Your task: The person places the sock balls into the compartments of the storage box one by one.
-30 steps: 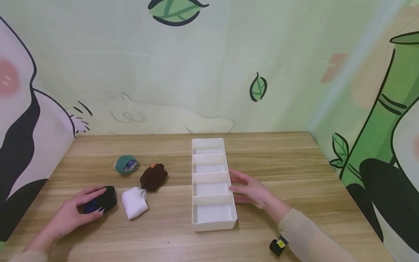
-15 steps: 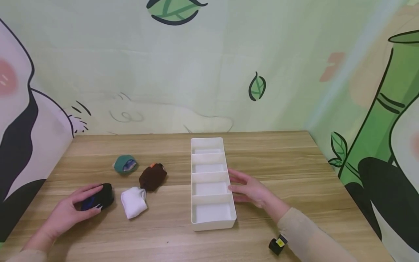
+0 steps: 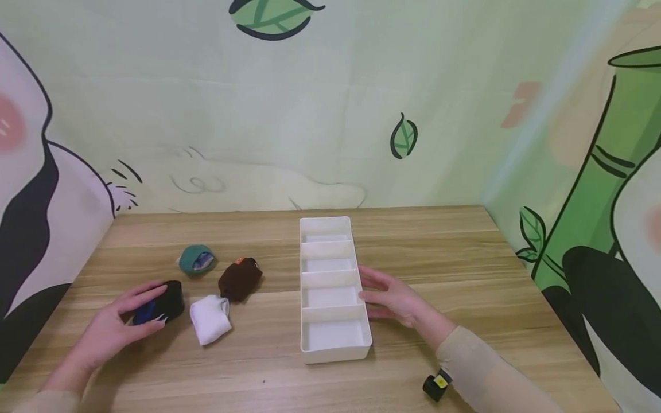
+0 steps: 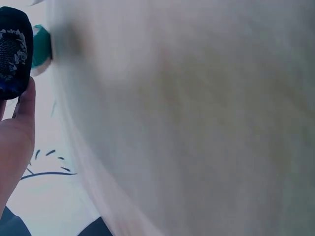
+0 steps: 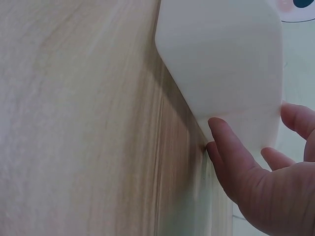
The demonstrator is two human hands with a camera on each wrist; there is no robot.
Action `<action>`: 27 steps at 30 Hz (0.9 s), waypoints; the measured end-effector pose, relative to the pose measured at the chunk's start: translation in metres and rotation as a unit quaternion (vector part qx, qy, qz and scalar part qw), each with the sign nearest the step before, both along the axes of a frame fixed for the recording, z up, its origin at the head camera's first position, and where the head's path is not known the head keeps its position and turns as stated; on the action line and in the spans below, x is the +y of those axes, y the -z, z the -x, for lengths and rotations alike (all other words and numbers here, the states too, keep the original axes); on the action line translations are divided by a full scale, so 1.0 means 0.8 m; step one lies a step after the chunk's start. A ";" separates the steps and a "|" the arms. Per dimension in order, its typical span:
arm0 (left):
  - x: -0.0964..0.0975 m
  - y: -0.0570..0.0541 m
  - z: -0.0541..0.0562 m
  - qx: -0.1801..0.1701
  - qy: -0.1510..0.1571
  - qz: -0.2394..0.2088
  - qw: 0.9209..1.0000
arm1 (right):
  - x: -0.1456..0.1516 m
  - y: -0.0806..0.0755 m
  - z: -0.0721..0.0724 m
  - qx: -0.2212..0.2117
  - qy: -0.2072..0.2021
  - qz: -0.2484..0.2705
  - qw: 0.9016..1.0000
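Observation:
On the left of the table, my left hand [image 3: 116,327] pinches a rolled-up black sock [image 3: 167,304] between thumb and fingers. The left wrist view shows the black sock [image 4: 15,54] close up, with a grey pattern and a blue patch. Three more rolled socks lie nearby: a teal sock [image 3: 195,260], a brown sock [image 3: 240,280] and a white sock [image 3: 210,320]. A long white divided box [image 3: 335,357] stands in the middle. My right hand [image 3: 395,298] rests its spread fingertips on the box's right side; in the right wrist view they reach the white wall [image 5: 221,64].
A small black object with a yellow label [image 3: 436,385] is beside the right sleeve [image 3: 485,373]. The wooden table [image 3: 439,246] ends at a printed backdrop [image 3: 320,115] at the rear and sides.
My left hand has shifted the black sock slightly left, then up and back to the right. The right hand stays at the box, and the other socks lie as before.

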State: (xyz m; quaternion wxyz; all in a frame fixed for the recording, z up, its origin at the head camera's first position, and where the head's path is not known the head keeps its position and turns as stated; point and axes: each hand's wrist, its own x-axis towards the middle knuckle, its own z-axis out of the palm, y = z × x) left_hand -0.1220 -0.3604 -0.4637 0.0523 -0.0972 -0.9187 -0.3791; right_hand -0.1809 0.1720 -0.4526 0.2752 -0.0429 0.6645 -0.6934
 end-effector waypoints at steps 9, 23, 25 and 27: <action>0.029 -0.021 0.020 0.043 0.006 -0.066 0.997 | -0.004 -0.002 -0.001 -0.003 0.003 0.004 1.000; 0.114 -0.053 0.045 0.054 0.044 -0.136 0.988 | -0.007 0.002 -0.003 -0.002 0.005 -0.005 1.000; 0.125 -0.056 0.050 0.049 0.047 -0.140 0.988 | -0.006 0.002 -0.003 -0.001 0.006 -0.004 1.000; 0.136 -0.058 0.057 0.047 0.052 -0.144 0.987 | -0.006 0.001 -0.004 -0.001 0.006 -0.003 1.000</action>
